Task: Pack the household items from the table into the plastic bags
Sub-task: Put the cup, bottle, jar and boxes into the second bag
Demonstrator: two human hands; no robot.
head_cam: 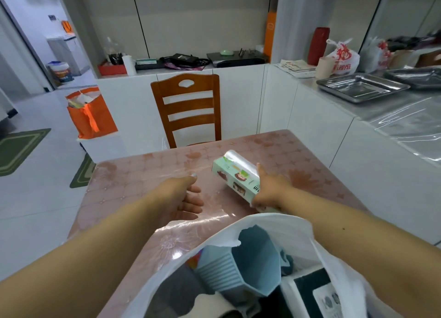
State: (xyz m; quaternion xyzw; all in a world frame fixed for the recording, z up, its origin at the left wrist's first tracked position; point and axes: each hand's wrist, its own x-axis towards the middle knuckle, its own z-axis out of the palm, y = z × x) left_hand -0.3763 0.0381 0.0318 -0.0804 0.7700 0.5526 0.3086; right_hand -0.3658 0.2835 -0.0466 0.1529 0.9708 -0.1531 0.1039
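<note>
A pale green box with a clear plastic roll (235,174) lies on the pink table (133,179), right of the middle. My right hand (268,189) grips the box at its near right end, thumb up along its side. To the left of the box my left hand (186,196) hovers above the table with relaxed fingers, holding nothing. In front of me a white plastic bag (274,224) stands open, and inside it are a blue ribbed plastic container (238,267), a dark box with a white edge (312,291) and some dark items.
A wooden chair (188,108) stands at the table's far side. An orange bag (91,114) sits on the floor to the left. White cabinets run along the right, with metal trays (360,88) and filled plastic bags (342,55) on the counter.
</note>
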